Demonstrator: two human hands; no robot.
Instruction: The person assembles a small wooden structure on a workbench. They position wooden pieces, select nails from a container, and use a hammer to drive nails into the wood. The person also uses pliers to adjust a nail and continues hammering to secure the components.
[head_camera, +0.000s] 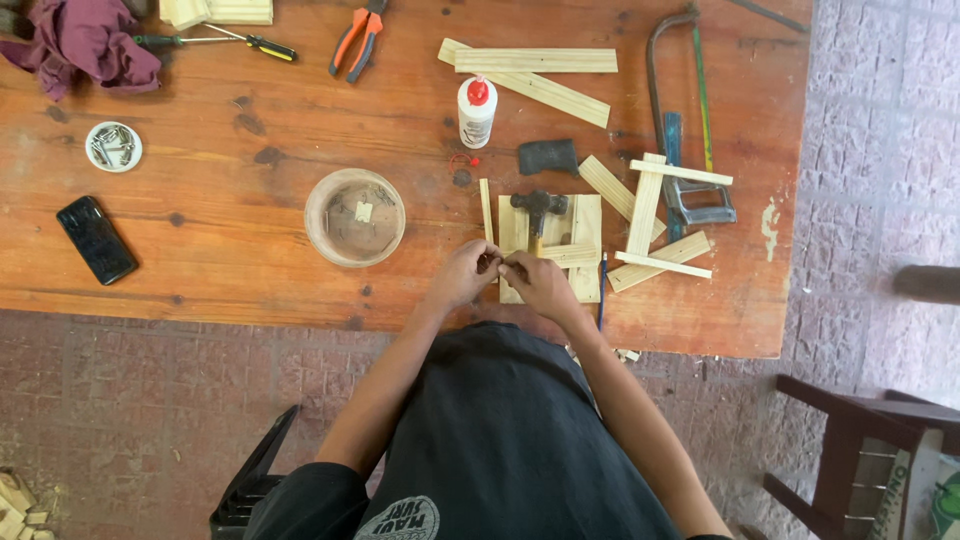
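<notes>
Head view: white glue bottle, red cap, stands beyond both hands

Your white glue bottle with its red cap stands mid-table. A dark-screened black phone lies far left.

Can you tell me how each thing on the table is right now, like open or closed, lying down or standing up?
Glue bottle: lying down, red cap on.
Pliers: handles spread open.
Round bowl: open, a few bits inside.
Phone: screen dark.
Hammer: lying flat on the wooden boards.
Small dish: holding screws.
Left hand: pinching something tiny.
Right hand: touching the left, fingers closed.
</notes>
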